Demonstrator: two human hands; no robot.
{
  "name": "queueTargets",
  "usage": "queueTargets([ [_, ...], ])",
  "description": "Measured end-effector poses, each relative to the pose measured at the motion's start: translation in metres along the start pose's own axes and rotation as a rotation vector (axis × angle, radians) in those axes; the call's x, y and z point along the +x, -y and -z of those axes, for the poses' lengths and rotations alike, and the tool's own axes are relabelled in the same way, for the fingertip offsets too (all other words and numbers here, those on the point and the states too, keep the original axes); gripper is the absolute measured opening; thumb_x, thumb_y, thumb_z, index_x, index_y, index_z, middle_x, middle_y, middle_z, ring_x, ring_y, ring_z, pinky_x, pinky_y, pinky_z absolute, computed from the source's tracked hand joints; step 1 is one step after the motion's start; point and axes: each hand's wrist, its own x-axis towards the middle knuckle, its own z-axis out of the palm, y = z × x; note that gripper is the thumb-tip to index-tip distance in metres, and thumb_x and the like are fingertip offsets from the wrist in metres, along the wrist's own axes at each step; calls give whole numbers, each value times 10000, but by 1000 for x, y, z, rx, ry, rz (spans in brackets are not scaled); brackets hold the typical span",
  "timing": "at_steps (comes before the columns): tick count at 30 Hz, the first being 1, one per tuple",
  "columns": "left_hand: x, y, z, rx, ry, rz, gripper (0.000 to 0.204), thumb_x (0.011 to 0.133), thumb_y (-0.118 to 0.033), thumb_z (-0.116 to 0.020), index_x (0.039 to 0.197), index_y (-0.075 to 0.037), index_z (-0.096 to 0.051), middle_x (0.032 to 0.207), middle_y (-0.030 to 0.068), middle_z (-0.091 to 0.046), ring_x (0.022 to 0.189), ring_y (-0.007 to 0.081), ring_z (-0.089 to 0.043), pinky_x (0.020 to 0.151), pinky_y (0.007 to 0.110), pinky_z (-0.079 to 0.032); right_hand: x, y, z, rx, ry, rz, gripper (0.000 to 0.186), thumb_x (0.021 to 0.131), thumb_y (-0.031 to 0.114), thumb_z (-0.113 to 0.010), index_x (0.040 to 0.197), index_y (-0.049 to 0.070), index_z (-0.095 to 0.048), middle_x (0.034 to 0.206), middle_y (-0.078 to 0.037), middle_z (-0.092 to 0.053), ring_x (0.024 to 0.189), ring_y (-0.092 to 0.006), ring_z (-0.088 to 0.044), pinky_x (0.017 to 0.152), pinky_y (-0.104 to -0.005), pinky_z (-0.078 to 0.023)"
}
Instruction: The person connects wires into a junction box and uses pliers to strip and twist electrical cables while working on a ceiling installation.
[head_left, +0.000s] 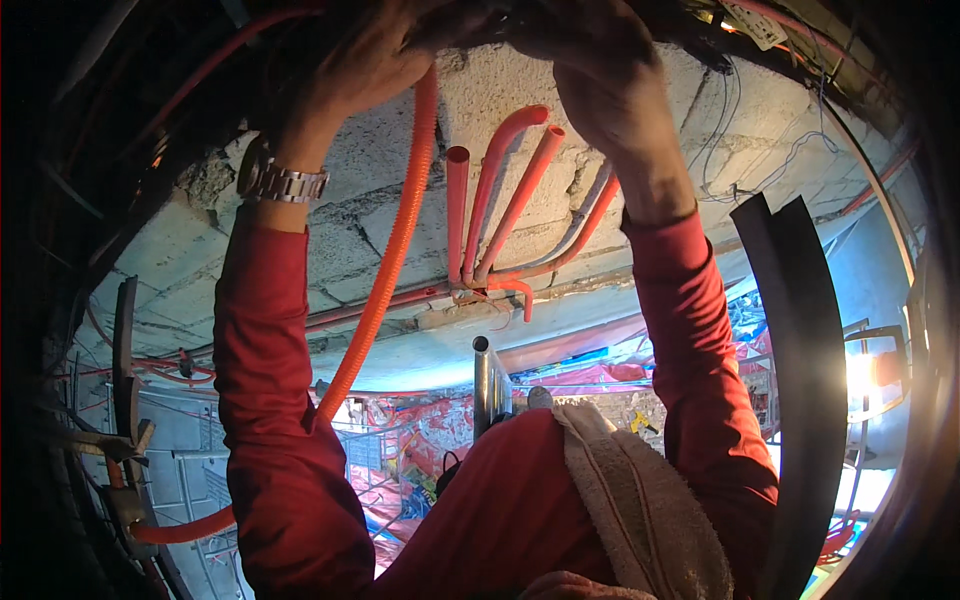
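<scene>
Both arms, in red sleeves, reach up to the top edge of the head view. My left hand point(385, 55), with a metal-band watch point(285, 184) at its wrist, and my right hand point(608, 85) come close together there. Deep shadow and the picture's edge hide most of their fingers and anything between them. An orange corrugated conduit point(395, 250) climbs past my left forearm and disappears at my left hand; whether that hand grips it is not visible. Between my arms, several orange-red pipes point(515, 195) stick out along a rough block wall point(365, 165).
A dark metal channel point(800, 380) stands beside my right arm. Thin loose wires point(722, 140) hang against the wall. Below are a metal post point(487, 385), a towel point(640, 500) draped over me, and a cluttered floor with scaffolding. A bright lamp point(872, 372) shines at right.
</scene>
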Motion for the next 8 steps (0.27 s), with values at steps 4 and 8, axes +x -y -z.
queueTargets([
  [4,22,-19,1,22,85,224,304,1069,-156,-579,1292,47,-620,1318,178,-658,1131,286,-693,963,365,-548,2,-30,18,-792,-40,250,431,970,101,-718,1365,-3,-580,1327,-158,-602,1121,-253,-631,997,-366,-506],
  [8,23,-23,-2,166,108,186,323,1063,-132,-581,1341,32,-591,1368,183,-639,1202,293,-674,1003,356,-542,-11,-45,25,-1029,-36,476,436,990,68,-695,1397,-12,-563,1367,-188,-575,1189,-270,-613,1012,-377,-511],
])
